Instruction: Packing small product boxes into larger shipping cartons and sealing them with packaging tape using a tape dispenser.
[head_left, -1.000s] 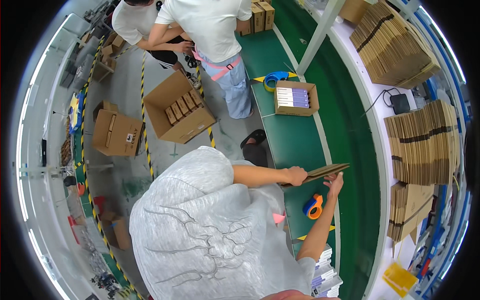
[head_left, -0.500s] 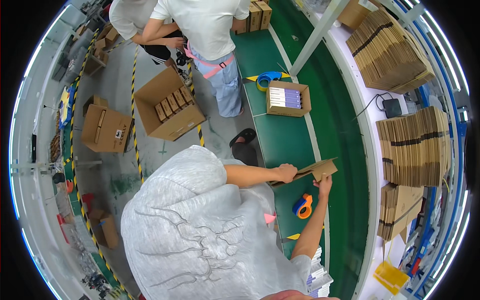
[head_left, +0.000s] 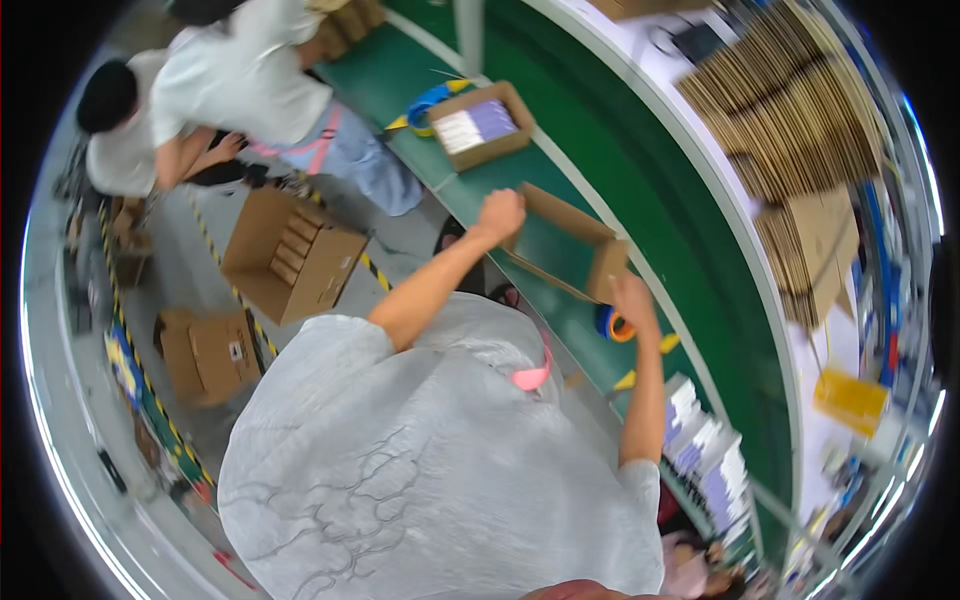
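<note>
A small brown cardboard box [head_left: 568, 216] stands opened out into a four-sided frame over the green work surface, which shows through its middle. My left hand [head_left: 502, 214] is closed on its far left corner. My right hand [head_left: 632, 300] grips the near right end, the fingers partly blurred against the cardboard. Close to my right hand, an orange and blue tape dispenser [head_left: 616, 325] rests on the surface. Beyond my left hand sits another open carton [head_left: 503, 147] filled with white and purple packs, with a blue tape dispenser [head_left: 424, 108] beside it.
White and purple packs [head_left: 705, 455] are stacked near my right forearm. Bundled flat cardboard [head_left: 780, 115] lies on the white shelf [head_left: 735, 190] to the right. On the floor at left stands a large open carton [head_left: 325, 275]. Two people [head_left: 235, 75] stand at the far left.
The folded cardboard has been spread into an open box frame. My hands have moved apart, the left one farther away. The whole view has turned, and the people appear farther left.
</note>
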